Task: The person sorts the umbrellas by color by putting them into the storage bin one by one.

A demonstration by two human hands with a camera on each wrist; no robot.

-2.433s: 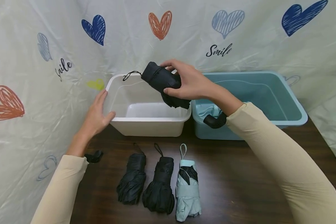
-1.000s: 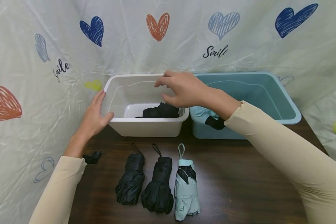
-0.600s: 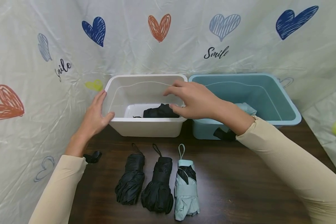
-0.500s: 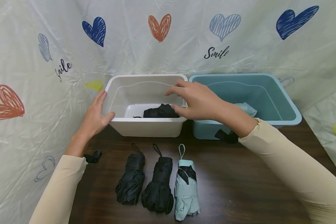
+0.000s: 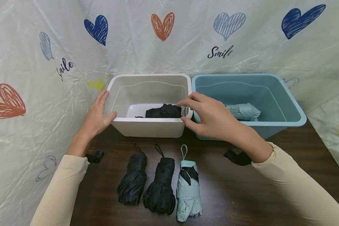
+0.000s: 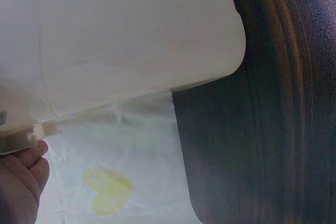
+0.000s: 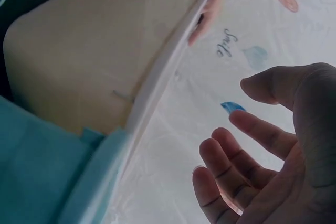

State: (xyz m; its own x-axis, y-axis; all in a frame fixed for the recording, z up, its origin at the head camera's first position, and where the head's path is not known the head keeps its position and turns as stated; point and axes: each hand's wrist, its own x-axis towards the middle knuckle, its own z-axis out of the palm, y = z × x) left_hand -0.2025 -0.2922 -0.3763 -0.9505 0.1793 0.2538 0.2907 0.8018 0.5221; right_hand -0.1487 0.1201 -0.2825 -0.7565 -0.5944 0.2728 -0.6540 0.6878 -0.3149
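Note:
My left hand (image 5: 95, 116) holds the left front corner of the white bin (image 5: 149, 128), thumb at the front rim and fingers along the side. In the left wrist view, fingertips (image 6: 38, 163) show just under the bin's rim. A folded black umbrella (image 5: 162, 111) lies inside that bin. Loosely bent and holding nothing, my right hand (image 5: 214, 117) hovers over the adjoining rims of the white bin and the blue bin (image 5: 282, 123); the right wrist view shows its fingers apart. A folded pale blue umbrella (image 5: 244, 111) lies in the blue bin, partly hidden by this hand.
On the dark wooden table (image 5: 237, 194), before the bins, lie a black umbrella (image 5: 132, 180), a second black umbrella (image 5: 160, 186) and a pale green umbrella (image 5: 190, 191), side by side. A white sheet with printed hearts (image 5: 162, 26) hangs behind and at the left.
My right hand has let go of the black umbrella, which now lies in the white bin. Since then the hand has moved right and toward me. My left hand has stayed on the rim.

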